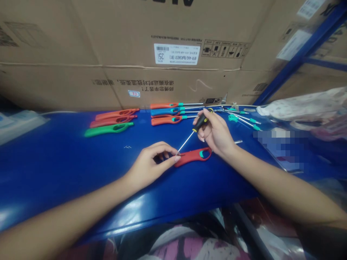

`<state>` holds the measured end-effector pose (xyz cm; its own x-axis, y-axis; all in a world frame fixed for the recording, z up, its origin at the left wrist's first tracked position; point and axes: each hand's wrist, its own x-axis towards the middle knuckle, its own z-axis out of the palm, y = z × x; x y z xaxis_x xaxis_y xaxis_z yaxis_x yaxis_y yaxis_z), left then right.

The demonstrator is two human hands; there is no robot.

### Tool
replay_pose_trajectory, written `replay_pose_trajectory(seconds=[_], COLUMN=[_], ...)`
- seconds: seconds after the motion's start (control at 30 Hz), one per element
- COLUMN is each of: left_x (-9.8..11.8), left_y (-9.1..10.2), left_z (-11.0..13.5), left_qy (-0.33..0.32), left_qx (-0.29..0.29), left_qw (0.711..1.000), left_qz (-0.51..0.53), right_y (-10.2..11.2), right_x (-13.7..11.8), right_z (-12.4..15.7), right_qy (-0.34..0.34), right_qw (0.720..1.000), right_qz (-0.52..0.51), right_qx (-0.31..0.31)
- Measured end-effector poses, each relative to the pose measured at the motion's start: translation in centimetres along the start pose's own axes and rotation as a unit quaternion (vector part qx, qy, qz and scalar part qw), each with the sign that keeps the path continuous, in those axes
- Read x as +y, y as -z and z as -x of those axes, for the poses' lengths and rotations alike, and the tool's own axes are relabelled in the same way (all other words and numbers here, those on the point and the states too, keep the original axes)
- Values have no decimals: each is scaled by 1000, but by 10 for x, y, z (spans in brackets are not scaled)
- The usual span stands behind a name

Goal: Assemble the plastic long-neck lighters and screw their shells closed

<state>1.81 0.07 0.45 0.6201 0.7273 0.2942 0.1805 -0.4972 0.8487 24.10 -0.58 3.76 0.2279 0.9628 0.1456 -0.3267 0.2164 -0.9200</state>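
Note:
A red long-nosed gas lighter (191, 156) lies on the blue tabletop, its turquoise trigger toward the right. My left hand (153, 160) is closed at its left end, thumb and forefinger around that end and close to the screwdriver's tip. Whether a small screw is also between those fingers I cannot make out. In my right hand (218, 131) is a screwdriver (200, 122) with a black and yellow handle. It is tilted, its thin shaft running down to the lighter's left end. My right forearm and hand partly cover the lighter's metal tube.
Orange, red and green lighter bodies (110, 129) lie at the back left. Orange and blue lighters with tubes (165, 111) are at the back centre, loose tubes with turquoise parts (245, 119) farther right. Small screws (127, 147) lie left. A large cardboard box (108, 43) stands behind.

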Motion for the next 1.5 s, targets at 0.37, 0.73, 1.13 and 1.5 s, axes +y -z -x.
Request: replay_pose_trajectory(seconds=[0.37,0.73,1.13,1.5], left_x=[0,0,1,2], left_y=[0,0,0,-1], left_z=[0,0,0,0], left_qy=[21,13,18,9], left_qx=[-7,-7,-6,-25], left_qw=[1000,1000,1000,1000], left_qz=[4,9,-5,-2], right_y=[1,0,-2,-18], right_x=[2,1,1,-7], right_z=[1,3,5,33], right_qy=[18,27,50,204], right_qw=[999,999,998,967], right_qz=[12,6,40,152], right_qx=[-28,-29,-23,8])
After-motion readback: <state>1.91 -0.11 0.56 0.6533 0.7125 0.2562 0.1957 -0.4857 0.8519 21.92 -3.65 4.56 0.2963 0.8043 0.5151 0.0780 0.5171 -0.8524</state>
